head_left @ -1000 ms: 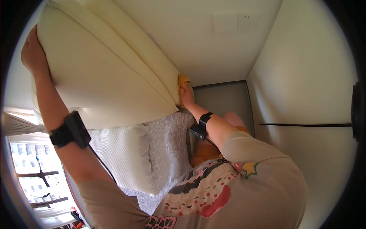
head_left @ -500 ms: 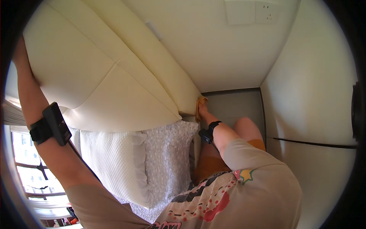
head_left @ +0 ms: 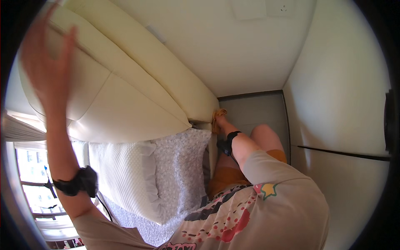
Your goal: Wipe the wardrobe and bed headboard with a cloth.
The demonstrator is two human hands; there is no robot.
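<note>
My left hand [head_left: 48, 71] is raised over the left end of the cream sofa back [head_left: 133, 104], its fingers apart and holding nothing; it is blurred, and I cannot tell if it touches the sofa. Low on the right, my right hand [head_left: 221, 119] is closed on a yellow-orange cloth [head_left: 217, 117], at the outer side of the sofa by the wall corner. Part of that cloth is hidden by the hand.
A white ribbed cushion [head_left: 121, 175] with a frill lies on the seat, beside a pale bumpy cover [head_left: 179, 166]. A white wall with a socket [head_left: 283, 7] stands behind the sofa. Grey floor [head_left: 254, 110] and a pale panel [head_left: 341, 83] are at right, a window [head_left: 35, 179] at left.
My left hand has come into view from the far left edge, moving inward over the sofa back. The right hand stays low by the sofa side with the cloth. The view has shifted slightly.
</note>
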